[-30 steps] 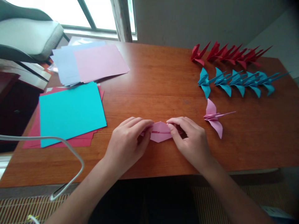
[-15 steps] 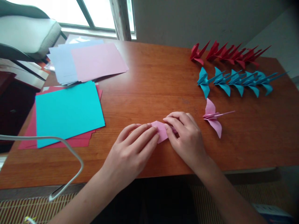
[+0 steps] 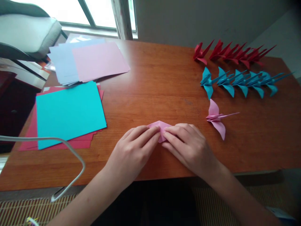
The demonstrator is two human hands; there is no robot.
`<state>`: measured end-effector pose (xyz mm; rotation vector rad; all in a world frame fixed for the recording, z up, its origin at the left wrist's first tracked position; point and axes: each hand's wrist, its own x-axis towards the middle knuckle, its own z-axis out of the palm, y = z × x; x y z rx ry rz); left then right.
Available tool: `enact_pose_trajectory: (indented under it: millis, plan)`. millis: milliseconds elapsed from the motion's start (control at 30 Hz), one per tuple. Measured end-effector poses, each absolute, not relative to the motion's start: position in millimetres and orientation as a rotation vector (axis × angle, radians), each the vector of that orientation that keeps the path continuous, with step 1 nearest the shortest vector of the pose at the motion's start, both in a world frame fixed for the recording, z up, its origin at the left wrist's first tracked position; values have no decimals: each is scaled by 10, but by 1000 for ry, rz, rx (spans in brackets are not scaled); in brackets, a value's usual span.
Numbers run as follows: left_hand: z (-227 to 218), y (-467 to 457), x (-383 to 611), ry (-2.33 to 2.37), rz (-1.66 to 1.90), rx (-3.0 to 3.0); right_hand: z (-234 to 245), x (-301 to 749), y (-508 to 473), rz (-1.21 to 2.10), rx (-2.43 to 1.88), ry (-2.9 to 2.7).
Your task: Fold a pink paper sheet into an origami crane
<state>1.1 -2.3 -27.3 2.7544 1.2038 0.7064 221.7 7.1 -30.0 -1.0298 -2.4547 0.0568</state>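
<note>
A small folded piece of pink paper (image 3: 160,124) lies on the wooden table (image 3: 145,91), partly covered by my fingers. My left hand (image 3: 136,147) presses on its left side with the fingers held together. From the other side, my right hand (image 3: 190,146) has its fingertips closed down on the paper's right part. The two hands almost meet at the middle of the paper. To the right of my right hand rests a finished pink paper crane (image 3: 215,118) with its wings spread.
Blue paper cranes (image 3: 207,82) and red paper cranes (image 3: 200,54) stand in rows at the back right. On the left lie turquoise sheets (image 3: 70,114) over red ones, with pink sheets (image 3: 101,61) behind. A white cable (image 3: 77,157) loops over the front left edge.
My right hand has shifted its fingers inward and lower onto the pink paper, closer to the left fingertips. The paper's top now shows a wide, low peak. My left hand has barely moved.
</note>
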Motion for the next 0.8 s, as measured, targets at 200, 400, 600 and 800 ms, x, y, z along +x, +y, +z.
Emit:
enact_pose_trajectory:
  millis: [200, 400, 600, 800]
  plan:
    - [-321, -5, -111, 1131, 723, 2734, -289, 2234, 88, -28, -1017, -2490]
    - [-287, 23, -133, 1089, 688, 2785, -284, 2246, 120, -73, -974, -2506]
    - [-287, 52, -102, 1132, 686, 2719, -281, 2213, 113, 55, -1007, -2438]
    - [-256, 80, 20, 1238, 712, 2661, -292, 2139, 56, 293, -1196, -2314]
